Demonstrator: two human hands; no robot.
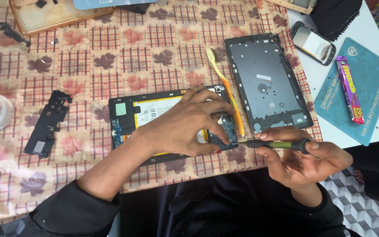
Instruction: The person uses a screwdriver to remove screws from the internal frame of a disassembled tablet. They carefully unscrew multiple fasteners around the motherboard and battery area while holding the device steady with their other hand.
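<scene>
- A floral, checked tablecloth [110, 57] in pink and brown covers the work surface, with a bare white table [373, 26] showing at the far right.
- An opened tablet [154, 115], its battery and blue circuit board exposed, lies flat near the front edge of the cloth, directly under the person's hands.
- The tablet's grey back cover [266, 81] rests inside-up just to the right of it, tilted slightly.
- A teal work mat [369, 87] sits on the white table, carrying a purple wrapped candy bar [350, 89].
- A black inner frame piece [48, 123] lies well apart to the left of the tablet.
- The left hand [185, 125] is spread over the tablet's right half, fingertips pressing down on the board near its lower right corner; it grasps nothing.
- The right hand [299, 160] is closed around a screwdriver [273, 144] with a green-and-black handle, held level, its tip touching the tablet's lower right corner beside the left fingertips.
- A small phone [313, 43] lies face-up above the mat.
- A yellow-orange pry tool [227, 90] lies between tablet and back cover.
</scene>
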